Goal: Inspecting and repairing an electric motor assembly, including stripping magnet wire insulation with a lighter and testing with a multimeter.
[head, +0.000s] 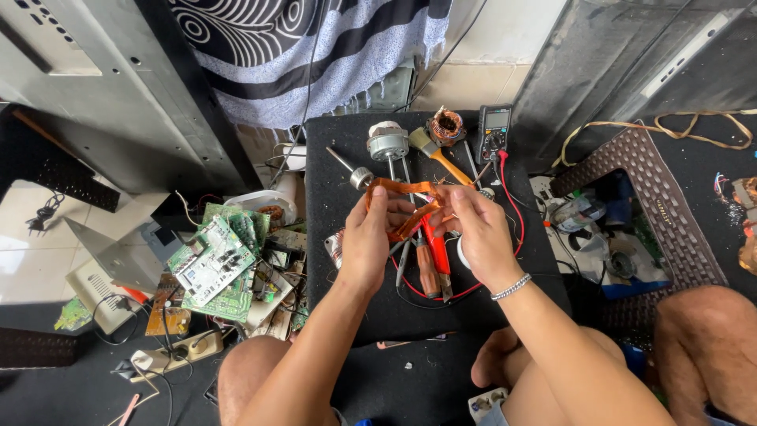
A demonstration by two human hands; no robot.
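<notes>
Copper-coloured winding wire (402, 207) is held stretched between both hands above the black work mat (347, 150). The left hand (367, 241) is clamped on its lower loop and the right hand (477, 229) is pinched on its upper strands. Just below the wire, screwdrivers (430, 264) are laid on the mat. Strands could be snagged on those tools or kinked if pulled unevenly.

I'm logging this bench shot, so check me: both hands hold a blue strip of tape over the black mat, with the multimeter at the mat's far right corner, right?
Not quite. In the head view the strip of tape is orange, not blue. The rest stands: the left hand and right hand both hold it over the black mat, and the dark handheld multimeter sits at the mat's far right corner.
</notes>
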